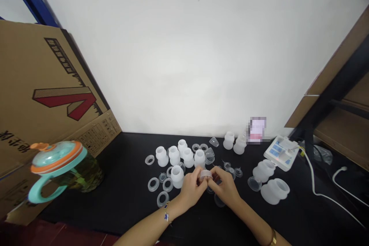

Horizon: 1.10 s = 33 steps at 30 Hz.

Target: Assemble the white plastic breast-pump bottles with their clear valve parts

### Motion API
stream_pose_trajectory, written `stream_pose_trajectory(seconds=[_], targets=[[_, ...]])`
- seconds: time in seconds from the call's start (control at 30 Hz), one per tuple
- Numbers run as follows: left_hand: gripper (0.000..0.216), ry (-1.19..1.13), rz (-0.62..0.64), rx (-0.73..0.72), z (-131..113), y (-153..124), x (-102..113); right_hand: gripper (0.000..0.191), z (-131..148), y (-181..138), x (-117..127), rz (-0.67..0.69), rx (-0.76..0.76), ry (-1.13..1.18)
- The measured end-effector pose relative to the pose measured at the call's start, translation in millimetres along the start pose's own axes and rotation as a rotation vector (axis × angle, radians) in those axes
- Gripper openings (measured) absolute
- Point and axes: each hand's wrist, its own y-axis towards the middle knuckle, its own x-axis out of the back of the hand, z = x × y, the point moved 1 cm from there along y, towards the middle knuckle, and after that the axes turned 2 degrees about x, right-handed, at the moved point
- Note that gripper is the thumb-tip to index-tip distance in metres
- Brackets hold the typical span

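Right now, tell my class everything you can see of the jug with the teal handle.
The jug has a clear body with dark greenish contents, a plastic-looking teal loop handle, and a domed teal lid, closed, with an orange band and top piece. It stands on the black tabletop at the left, beside the cardboard box, looking tilted. The left hand and right hand are clear of it.

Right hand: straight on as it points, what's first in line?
The pale round part the right hand touches; past that, probably the left hand or a white bottle, depth unclear.
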Motion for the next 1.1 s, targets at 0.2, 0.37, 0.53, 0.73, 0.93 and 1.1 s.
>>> stream_pose_trajectory(seconds=[0.2, 0.37, 0.53, 0.73, 0.93, 1.1], targets=[[0.011, -0.010, 0.000, 0.011, -0.2, 0.1, -0.2, 0.010, 2.2, 0.7, 1.7, 0.003, 0.005, -0.005], [0.012, 0.000, 0.001, 0.012, 0.8, 0.7, -0.6, 0.010, 1.5, 0.4, 1.2, 0.011, -0.004, 0.000], [0.011, -0.004, 0.013, 0.023, 1.8, 0.3, -0.9, 0.010, -1.4, 0.0, 0.2, 0.005, 0.003, 0.002], [0.013, 0.002, 0.011, 0.027, 0.8, 0.4, -0.4, 0.011, -3.4, 0.7, -0.7, -0.001, 0.004, -0.011], [0.015, 0.038, 0.011, 0.030, 2.8, 0.5, -0.5, 0.011, -3.0, 0.6, -1.2, -0.009, 0.007, -0.018], [0.016, 0.046, 0.008, 0.040, 1.7, 0.7, -1.0, 0.013, -2.9, 1.7, -1.3, -0.012, 0.017, -0.011]])
